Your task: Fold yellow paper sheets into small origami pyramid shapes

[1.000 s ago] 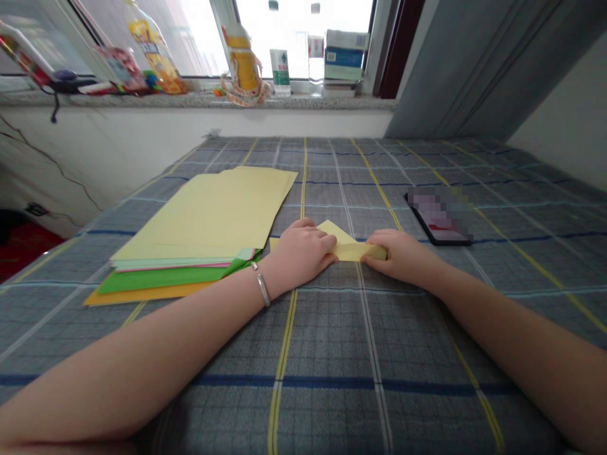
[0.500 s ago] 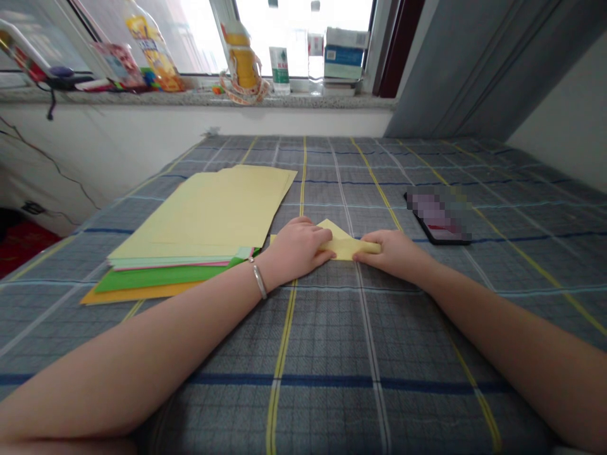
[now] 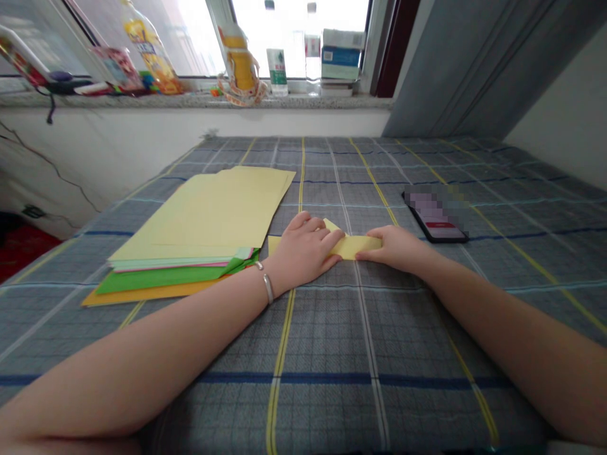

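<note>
A folded piece of yellow paper (image 3: 353, 248) lies on the checked cloth, with a small peak of it showing above the folded strip. My left hand (image 3: 308, 246) rests across its middle, thumb along the near edge and fingers bent over the top; it hides much of the sheet. The strip's left end pokes out beyond that hand. At the right end, my right hand (image 3: 396, 248) pinches the paper between thumb and fingers. A silver bracelet (image 3: 269, 289) circles my left wrist.
A stack of coloured paper (image 3: 203, 208), pale yellow on top, lies to the left, close to my left wrist. A phone (image 3: 439, 221) lies at the right. Bottles, boxes (image 3: 340, 57) and a tube (image 3: 277, 71) stand on the windowsill (image 3: 190, 101) at the back.
My left hand has slid slightly right along the paper, its fingers now covering more of the peak. The strip by my right hand looks flatter, with more of its face showing.
</note>
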A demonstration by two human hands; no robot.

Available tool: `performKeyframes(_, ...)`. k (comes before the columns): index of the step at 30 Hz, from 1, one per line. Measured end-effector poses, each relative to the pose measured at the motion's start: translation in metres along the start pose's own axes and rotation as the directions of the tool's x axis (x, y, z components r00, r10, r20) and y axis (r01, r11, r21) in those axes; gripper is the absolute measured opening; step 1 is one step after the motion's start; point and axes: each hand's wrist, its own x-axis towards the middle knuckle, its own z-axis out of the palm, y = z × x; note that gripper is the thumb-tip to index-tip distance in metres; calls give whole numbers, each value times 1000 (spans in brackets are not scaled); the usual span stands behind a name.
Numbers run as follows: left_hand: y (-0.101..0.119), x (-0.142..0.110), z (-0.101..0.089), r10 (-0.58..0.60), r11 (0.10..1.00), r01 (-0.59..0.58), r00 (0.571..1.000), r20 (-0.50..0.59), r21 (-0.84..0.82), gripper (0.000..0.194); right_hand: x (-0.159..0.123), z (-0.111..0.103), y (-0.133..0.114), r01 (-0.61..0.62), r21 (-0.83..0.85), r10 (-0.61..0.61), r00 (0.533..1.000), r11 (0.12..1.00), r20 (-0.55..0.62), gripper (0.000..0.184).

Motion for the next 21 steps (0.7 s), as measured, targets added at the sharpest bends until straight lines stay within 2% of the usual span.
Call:
performKeyframes(6, -3, 0, 2, -72, 992, 73, 997, 20, -104, 39, -2, -3, 7, -38, 171, 21, 995, 984, 100, 24)
performKeyframes(8, -4, 0, 1, -62, 991, 64, 998, 24, -114, 38, -4, -3, 6, 38, 154, -52, 995, 987, 89, 20)
performKeyframes(10, -4, 0, 0, -26, 992, 31, 999, 41, -119, 35, -9, -2, 2, 215, 30, -216, 976, 976, 39, 16)
performKeyframes(12, -3, 0, -2, 6, 992, 5, 996, 91, -125, 28, -15, -1, -5, 398, -176, -403, 915, 900, 10, 16)
performKeyframes(13, -3, 0, -3, 21, 992, -5, 992, 126, -127, 24, -19, -1, -9, 438, -276, -453, 892, 855, 14, 17)
performKeyframes(16, -3, -4, -8, 96, 985, -62, 973, 209, -162, 19, -28, -1, -18, 478, -447, -516, 856, 756, 44, 22)
performKeyframes(18, -6, -9, -15, 143, 971, -93, 964, 223, -221, 20, -31, -2, -20, 484, -478, -524, 850, 733, 58, 22)
performKeyframes(21, -13, -20, -27, 153, 958, -79, 953, 262, -276, 24, -31, -4, -17, 493, -492, -527, 846, 718, 78, 22)
